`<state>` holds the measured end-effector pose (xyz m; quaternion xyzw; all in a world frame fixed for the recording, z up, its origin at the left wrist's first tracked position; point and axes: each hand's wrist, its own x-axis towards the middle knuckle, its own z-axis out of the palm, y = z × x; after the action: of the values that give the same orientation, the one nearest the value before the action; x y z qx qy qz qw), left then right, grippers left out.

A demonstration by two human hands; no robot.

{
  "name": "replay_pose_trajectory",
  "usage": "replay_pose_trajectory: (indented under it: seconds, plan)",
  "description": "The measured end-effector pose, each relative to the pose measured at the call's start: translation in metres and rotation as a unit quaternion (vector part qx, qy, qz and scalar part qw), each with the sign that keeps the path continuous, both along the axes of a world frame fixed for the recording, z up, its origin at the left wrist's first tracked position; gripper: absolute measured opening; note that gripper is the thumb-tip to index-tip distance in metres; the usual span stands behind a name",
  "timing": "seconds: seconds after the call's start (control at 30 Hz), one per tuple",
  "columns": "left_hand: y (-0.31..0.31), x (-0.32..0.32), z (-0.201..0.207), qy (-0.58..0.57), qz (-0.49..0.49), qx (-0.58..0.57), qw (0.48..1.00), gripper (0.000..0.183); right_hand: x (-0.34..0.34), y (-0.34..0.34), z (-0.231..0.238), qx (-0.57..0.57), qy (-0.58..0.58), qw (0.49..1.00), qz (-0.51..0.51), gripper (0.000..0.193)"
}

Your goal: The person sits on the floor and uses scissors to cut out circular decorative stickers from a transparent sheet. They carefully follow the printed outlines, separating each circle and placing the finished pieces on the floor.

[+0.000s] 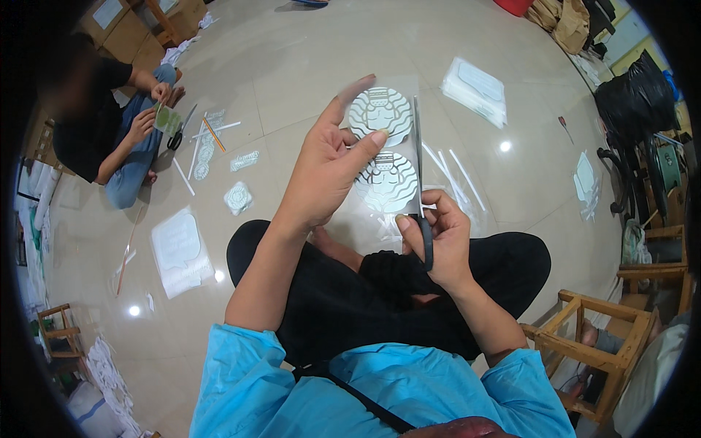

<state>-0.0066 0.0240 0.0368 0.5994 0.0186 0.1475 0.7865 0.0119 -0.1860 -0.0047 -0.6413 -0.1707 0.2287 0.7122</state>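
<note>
My left hand (332,150) pinches a clear plastic sheet between thumb and fingers. Two round silvery-white stickers with wavy dark lines, the upper sticker (381,109) and the lower sticker (387,182), sit on it one below the other. My right hand (443,237) grips the dark handles of a pair of scissors (427,244). Their blades point away from me, along the right edge of the sheet beside both stickers. The blades look nearly closed. Part of the handle is hidden by my fingers.
A stack of white sheets (475,91) lies ahead on the right; another sheet packet (181,252) is at my left. White strips (456,179) and cut pieces (239,197) are scattered on the tiled floor. A co-worker (109,117) sits at far left. A wooden stool (599,343) stands at right.
</note>
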Motion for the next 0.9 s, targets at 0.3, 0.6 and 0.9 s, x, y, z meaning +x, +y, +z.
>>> replay_pose_trajectory:
  seconds: [0.3, 0.6, 0.9]
  plan:
    - [0.001, 0.000, -0.001, 0.001, -0.017, -0.001, 1.000, 0.068, 0.000, 0.000, -0.003, -0.010, -0.002, 1.000, -0.003, 0.031]
    - [-0.004, 0.000, -0.001, 0.014, -0.034, 0.002, 0.999, 0.067, 0.005, -0.001, -0.012, 0.011, -0.013, 1.000, -0.011, 0.029]
    - [-0.005, -0.004, 0.004, 0.028, -0.047, 0.018, 0.998, 0.067, 0.008, -0.002, -0.012, 0.038, 0.006, 0.999, -0.016, 0.029]
